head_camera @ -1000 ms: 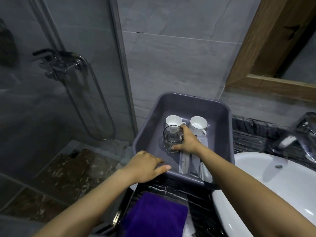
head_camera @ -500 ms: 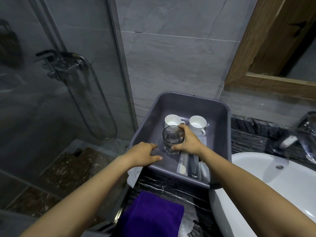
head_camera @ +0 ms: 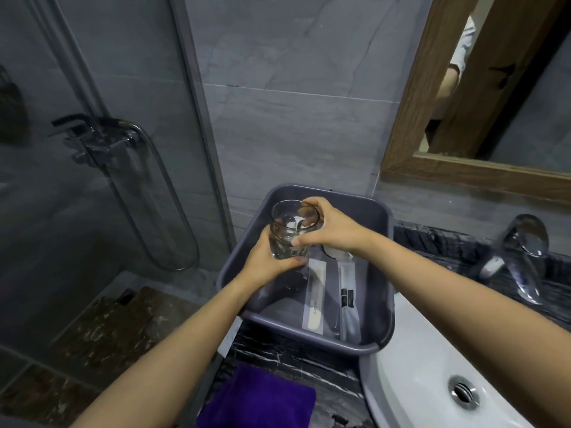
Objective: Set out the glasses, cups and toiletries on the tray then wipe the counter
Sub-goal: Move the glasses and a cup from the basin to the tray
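A clear drinking glass [head_camera: 289, 231] is held up above the grey tray [head_camera: 375, 341], upright with a slight tilt. My left hand [head_camera: 268, 262] cups its base from below. My right hand [head_camera: 333, 227] grips its rim and side from the right. On the tray floor lie two wrapped toiletry packets [head_camera: 315, 299], a longer one [head_camera: 347, 296] beside the first. A white cup [head_camera: 335, 252] shows partly under my right wrist; anything else at the tray's back is hidden by the glass and hands.
A purple cloth [head_camera: 256, 400] lies on the black marble counter [head_camera: 296, 353] near me. The white basin [head_camera: 432, 381] and chrome tap [head_camera: 522, 257] are to the right. A glass shower screen stands to the left, a wood-framed mirror [head_camera: 463, 171] at the upper right.
My right hand has lifted the glass off the tray floor. My left hand left the tray's front rim and came up under the glass. The camera moved closer.
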